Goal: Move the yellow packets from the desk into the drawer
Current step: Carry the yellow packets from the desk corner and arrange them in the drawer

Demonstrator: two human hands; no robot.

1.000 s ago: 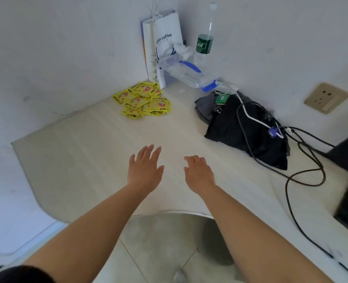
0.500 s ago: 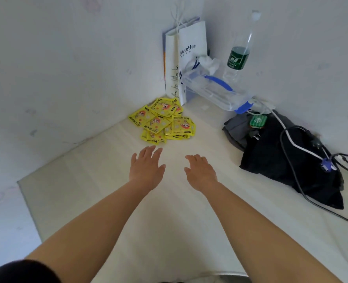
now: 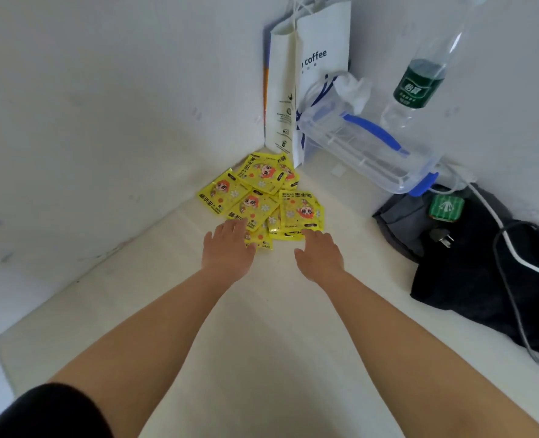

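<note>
Several yellow packets (image 3: 261,197) with cartoon prints lie in a loose overlapping pile on the pale desk (image 3: 261,327), near the back corner by the walls. My left hand (image 3: 228,248) is stretched out flat, its fingertips over the near left edge of the pile. My right hand (image 3: 320,252) is also flat, fingertips at the pile's near right edge. Neither hand holds anything. No drawer is in view.
A white paper coffee bag (image 3: 306,74) stands in the corner behind the pile. A clear plastic box with blue clips (image 3: 366,147) and a water bottle (image 3: 419,80) sit to the right. A dark bag with cables (image 3: 470,260) lies at right.
Both hands have moved forward across the desk to the near edge of the packet pile. The camera has come closer to the corner.
</note>
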